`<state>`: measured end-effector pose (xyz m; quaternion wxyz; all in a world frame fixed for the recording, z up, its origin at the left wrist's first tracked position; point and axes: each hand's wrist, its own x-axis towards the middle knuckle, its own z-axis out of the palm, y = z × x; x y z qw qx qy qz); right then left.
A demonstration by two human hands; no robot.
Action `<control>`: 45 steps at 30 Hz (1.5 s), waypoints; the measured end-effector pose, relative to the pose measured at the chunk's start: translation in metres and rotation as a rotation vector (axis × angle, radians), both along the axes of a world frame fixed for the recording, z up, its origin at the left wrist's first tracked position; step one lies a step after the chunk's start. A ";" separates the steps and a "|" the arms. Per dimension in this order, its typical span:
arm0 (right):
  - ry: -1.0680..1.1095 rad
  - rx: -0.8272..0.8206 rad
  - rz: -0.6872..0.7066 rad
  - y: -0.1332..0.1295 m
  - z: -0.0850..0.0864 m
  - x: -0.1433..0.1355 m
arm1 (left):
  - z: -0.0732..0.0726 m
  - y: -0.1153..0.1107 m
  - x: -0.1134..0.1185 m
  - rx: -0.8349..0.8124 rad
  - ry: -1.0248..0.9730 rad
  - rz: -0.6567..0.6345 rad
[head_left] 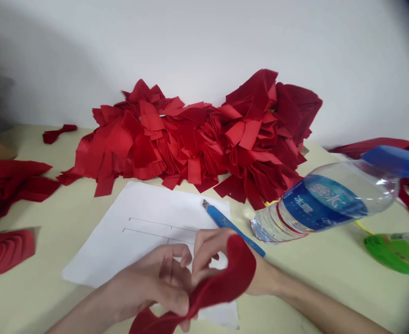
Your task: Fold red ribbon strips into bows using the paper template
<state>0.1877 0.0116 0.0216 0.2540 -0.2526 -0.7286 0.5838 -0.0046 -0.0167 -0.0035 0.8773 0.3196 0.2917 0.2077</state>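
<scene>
A strip of red velvet fabric [221, 287] is curled between my two hands, above the lower part of a white sheet of paper [96, 260]. My left hand [159, 278] is closed on the strip, its thumb pressing near the strip's middle. My right hand [214, 255] pinches the strip beside the left fingertips; part of the hand is hidden behind the raised end of the fabric. On the paper, thin ruled lines with small tick marks show. A blue utility knife [235, 229] lies just beyond my right hand, its blade end pointing away.
A large heap of red fabric strips [190, 144] lies against the white wall. A water bottle [316, 204] with a blue cap stands at the right, near a green packet [395, 253]. More red fabric [9, 185] lies at the left, and a small tied bow [59, 133] sits farther back.
</scene>
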 end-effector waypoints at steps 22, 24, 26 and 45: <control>-0.324 1.523 -0.464 -0.022 -0.024 -0.008 | 0.009 -0.012 0.026 0.220 0.431 0.756; -0.293 1.357 -0.502 -0.023 -0.021 -0.012 | 0.008 -0.012 0.026 0.226 0.429 0.759; -0.240 1.103 -0.560 -0.023 -0.016 -0.016 | 0.007 -0.012 0.025 0.257 0.435 0.754; -0.265 0.405 -0.556 -0.032 -0.010 -0.021 | -0.004 -0.012 0.016 0.920 0.853 0.683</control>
